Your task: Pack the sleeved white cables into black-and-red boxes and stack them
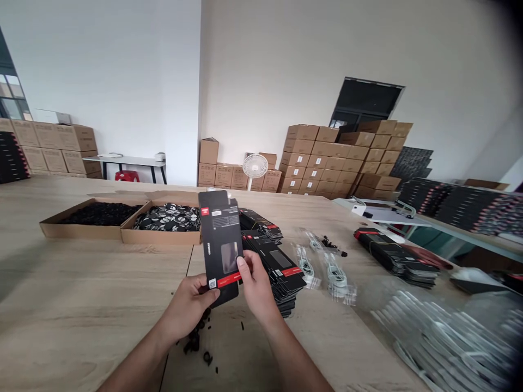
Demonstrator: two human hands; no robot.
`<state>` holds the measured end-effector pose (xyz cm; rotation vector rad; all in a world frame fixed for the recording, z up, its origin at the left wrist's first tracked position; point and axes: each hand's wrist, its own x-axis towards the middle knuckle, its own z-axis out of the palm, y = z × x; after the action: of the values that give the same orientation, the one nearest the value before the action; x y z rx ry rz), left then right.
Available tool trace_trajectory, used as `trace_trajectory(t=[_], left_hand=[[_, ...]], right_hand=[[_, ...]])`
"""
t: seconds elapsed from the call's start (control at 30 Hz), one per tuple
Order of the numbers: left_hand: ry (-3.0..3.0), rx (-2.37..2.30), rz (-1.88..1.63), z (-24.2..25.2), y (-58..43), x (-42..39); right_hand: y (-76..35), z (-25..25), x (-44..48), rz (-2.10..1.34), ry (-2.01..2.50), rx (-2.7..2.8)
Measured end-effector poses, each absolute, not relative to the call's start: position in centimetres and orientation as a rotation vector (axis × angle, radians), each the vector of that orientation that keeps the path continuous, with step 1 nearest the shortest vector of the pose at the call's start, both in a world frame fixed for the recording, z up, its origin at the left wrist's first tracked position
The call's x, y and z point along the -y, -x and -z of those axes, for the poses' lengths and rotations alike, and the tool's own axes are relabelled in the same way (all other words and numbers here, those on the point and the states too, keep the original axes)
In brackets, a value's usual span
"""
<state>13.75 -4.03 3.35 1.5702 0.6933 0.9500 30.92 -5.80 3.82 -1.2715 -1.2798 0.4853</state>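
A flat black packaging box (219, 234) with a red stripe and a small clear window is held up over the table. My left hand (190, 302) pinches its lower left corner, thumb on the front. On its right edge, beside the window, my right hand (258, 286) grips it with the thumb in front. Just behind my right hand lies a stack of similar flat black boxes (281, 283), with another stack (261, 223) farther back. Small black parts (194, 340) are scattered on the table below my hands.
Two cardboard trays stand left, one with small black pieces (102, 212), one with round black-and-white pieces (168, 218). Bagged white cables (335, 275) lie right, beside a banded box stack (394, 258) and a heap of bagged cables (449, 337). Cartons (322, 163) and a fan (255, 165) stand behind.
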Motion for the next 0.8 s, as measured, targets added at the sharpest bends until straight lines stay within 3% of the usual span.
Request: trace_trajectory(t=[0.2,0.27,0.43,0.8], left_hand=[[-0.785,-0.459,-0.863,-5.0,-11.7,4.2],[-0.55,-0.386,-0.82,-5.3,-11.1,3.9],[-0.588,-0.466,-0.657,-4.8,-11.5,4.0],[-0.72,-0.443,-0.482,-3.5,-11.8,4.6]], right_hand=[[-29.3,-3.4,7.1,-1.332,1.131,1.382],[-28.7,-3.5,7.6,-1.313,1.195,1.538],[-29.4,-5.0,7.7,-0.864,1.233,1.452],[-32.4,-6.0,7.0,-1.219,0.895,1.133]])
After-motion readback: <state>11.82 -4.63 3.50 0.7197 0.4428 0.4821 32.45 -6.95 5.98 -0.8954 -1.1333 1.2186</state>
